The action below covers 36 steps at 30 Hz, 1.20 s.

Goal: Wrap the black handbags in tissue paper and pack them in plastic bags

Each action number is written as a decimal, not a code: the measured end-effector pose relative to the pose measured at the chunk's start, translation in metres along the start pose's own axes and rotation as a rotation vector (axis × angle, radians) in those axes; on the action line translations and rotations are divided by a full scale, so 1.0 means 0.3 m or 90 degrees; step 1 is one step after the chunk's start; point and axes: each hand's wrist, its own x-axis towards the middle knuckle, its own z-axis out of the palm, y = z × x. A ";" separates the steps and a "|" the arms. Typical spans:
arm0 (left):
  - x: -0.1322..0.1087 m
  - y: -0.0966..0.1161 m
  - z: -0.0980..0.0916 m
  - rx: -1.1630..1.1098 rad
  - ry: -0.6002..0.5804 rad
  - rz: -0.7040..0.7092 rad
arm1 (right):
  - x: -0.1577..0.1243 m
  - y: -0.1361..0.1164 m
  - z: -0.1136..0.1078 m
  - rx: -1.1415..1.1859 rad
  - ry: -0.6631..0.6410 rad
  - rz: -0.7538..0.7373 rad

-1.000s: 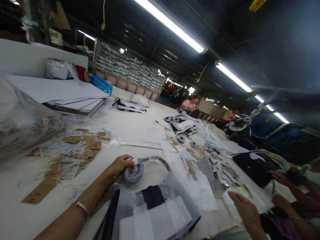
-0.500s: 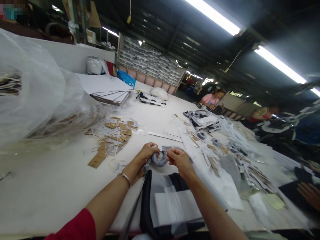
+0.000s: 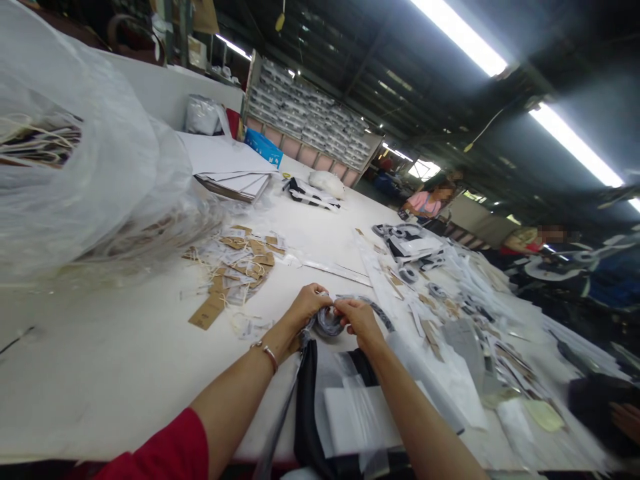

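Observation:
A grey strap coil in clear wrap [image 3: 329,325] lies between my two hands, just beyond a black bag [image 3: 306,407] with white paper and clear film over it. My left hand [image 3: 310,308] is closed on the coil's left side and the wrapped strap there. My right hand [image 3: 357,320] pinches at the coil's upper right; its fingertips nearly meet those of my left hand, and whatever small thing is between them is too small to make out. A wrapped strap [image 3: 377,312] curves behind my right hand.
Brown tags with strings [image 3: 250,263] are heaped left of centre. A large plastic bag [image 3: 115,167] stands far left. White sheets [image 3: 230,160] and a blue box [image 3: 263,147] are behind. Wrapped straps [image 3: 410,243] and loose plastic lie right. Other people sit beyond the table.
My right hand has moved left, bringing its fingertips up to my left hand over the coil. The whole view has shifted slightly, with the table things now further right.

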 end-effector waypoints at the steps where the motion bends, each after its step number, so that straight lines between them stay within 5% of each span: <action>1: 0.000 -0.002 0.000 0.003 0.000 0.003 | 0.000 0.000 0.000 -0.007 0.000 0.003; 21: -0.006 -0.009 -0.016 0.075 0.011 0.051 | 0.016 0.009 0.012 -0.099 -0.031 0.021; 36: 0.003 -0.012 -0.016 0.106 -0.001 0.057 | 0.013 -0.007 -0.019 -0.494 0.054 -0.213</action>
